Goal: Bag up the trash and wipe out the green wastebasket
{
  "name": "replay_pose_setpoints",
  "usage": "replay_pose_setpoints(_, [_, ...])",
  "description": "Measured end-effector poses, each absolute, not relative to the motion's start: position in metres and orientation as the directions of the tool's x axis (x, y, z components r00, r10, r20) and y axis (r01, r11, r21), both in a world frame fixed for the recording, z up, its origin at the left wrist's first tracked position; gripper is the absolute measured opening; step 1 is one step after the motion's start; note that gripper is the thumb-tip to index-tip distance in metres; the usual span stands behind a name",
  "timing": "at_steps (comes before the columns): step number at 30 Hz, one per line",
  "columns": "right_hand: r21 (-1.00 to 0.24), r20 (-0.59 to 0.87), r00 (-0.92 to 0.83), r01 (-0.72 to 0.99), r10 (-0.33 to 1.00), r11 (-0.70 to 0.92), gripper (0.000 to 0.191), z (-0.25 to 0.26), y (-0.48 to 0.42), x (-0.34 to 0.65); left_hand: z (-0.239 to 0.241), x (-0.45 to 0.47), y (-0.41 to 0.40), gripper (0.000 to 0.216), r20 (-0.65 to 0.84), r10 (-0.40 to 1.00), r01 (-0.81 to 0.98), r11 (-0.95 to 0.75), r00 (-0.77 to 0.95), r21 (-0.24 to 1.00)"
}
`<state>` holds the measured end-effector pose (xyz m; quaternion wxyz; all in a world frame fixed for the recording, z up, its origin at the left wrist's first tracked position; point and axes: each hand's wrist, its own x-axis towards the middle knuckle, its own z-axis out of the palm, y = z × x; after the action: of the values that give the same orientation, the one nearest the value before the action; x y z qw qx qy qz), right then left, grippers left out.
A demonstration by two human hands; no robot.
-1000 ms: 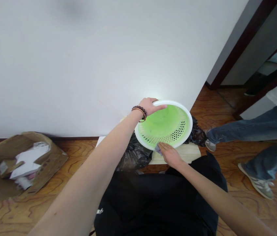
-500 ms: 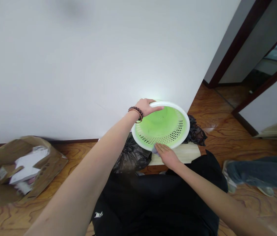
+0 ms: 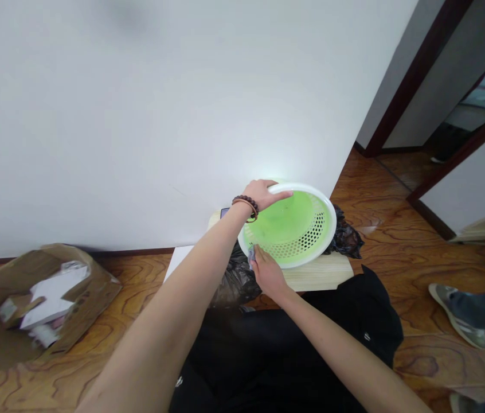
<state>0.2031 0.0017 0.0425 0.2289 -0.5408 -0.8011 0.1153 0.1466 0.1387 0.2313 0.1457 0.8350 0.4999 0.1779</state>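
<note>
A round green basket [image 3: 288, 226] with a white rim and rows of holes tilts toward me above a pale wooden surface [image 3: 320, 272]. My left hand [image 3: 263, 195], with a beaded bracelet at the wrist, grips the rim at the upper left, its thumb lying over the inside. At the lower left of the rim, my right hand [image 3: 266, 269] presses a small grey-purple cloth [image 3: 251, 256] against the basket. Most of the cloth is hidden under the fingers.
Black plastic bags [image 3: 236, 281] bulge left of the basket, with another [image 3: 345, 232] on its right. An open cardboard box [image 3: 83, 310] holding white packaging stands at the left. A white wall [image 3: 139, 126] rises ahead. Another person's shoe [image 3: 457, 315] is at the right.
My right hand has slid the cloth leftward along the rim. The basket has shifted slightly right and down in view. The other person's feet have moved.
</note>
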Motion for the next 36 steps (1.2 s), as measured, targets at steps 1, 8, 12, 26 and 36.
replay_pose_setpoints(1, [-0.418,0.254,-0.336,0.808,0.907,0.416,0.049,0.040,0.001,0.211,0.231,0.145,0.137,0.061,0.156,0.885,0.784,-0.462,0.438,0.415])
replay_pose_setpoints(8, [-0.246,0.265,-0.446,0.826,0.855,0.507,0.043,0.039,-0.018,0.286,0.230,0.124,0.126,0.060,0.196,0.910,0.880,-0.406,0.366,0.245])
replay_pose_setpoints(12, [-0.186,0.271,-0.492,0.817,0.827,0.546,0.041,0.066,-0.020,0.297,0.244,0.120,0.122,0.056,0.305,0.817,0.856,-0.516,0.489,0.011])
replay_pose_setpoints(26, [-0.119,0.232,-0.535,0.813,0.813,0.569,0.040,0.055,-0.017,0.312,0.254,0.163,0.161,0.050,0.122,0.675,0.681,-0.732,0.728,-0.011])
replay_pose_setpoints(36, [-0.283,0.305,-0.390,0.834,0.869,0.474,0.044,0.044,-0.013,0.235,0.256,0.161,0.154,0.059,0.137,0.773,0.776,-0.630,0.620,0.042])
